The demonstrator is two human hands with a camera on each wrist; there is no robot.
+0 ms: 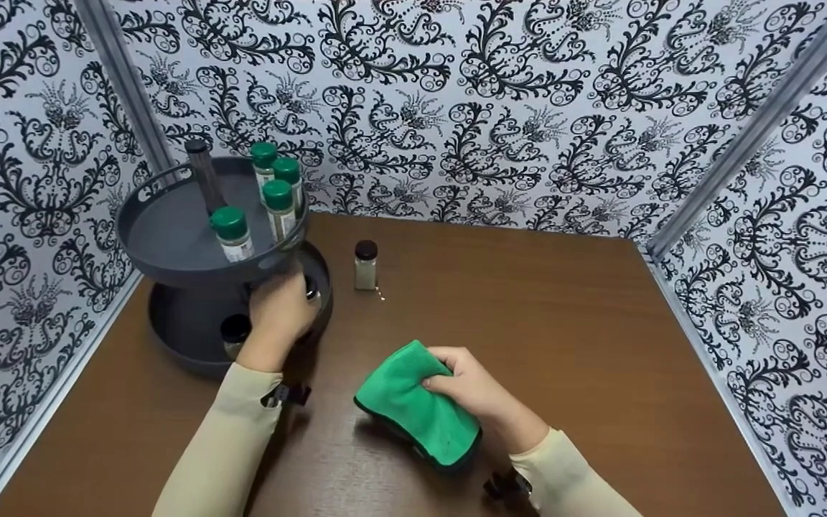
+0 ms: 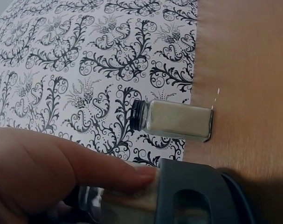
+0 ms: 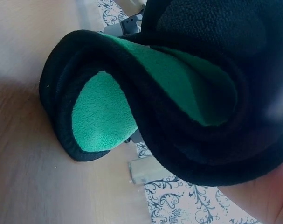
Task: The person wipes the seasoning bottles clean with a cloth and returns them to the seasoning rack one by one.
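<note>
A person's right hand is clamping its fingers on one folded green cloth over the worktop (soft, light, probably easiest held mid-edge), the left hand is gripping one likely slippery, breakable glass jar by its body in the lower tray, and four green-capped jars are standing above.

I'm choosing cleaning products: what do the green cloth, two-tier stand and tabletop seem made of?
Green cloth: probably microfibre; fuzzy, matte pile. Two-tier stand: perhaps plastic or coated metal; smooth, matte grey. Tabletop: wood or laminate; streaky brown grain, slight sheen.
</note>
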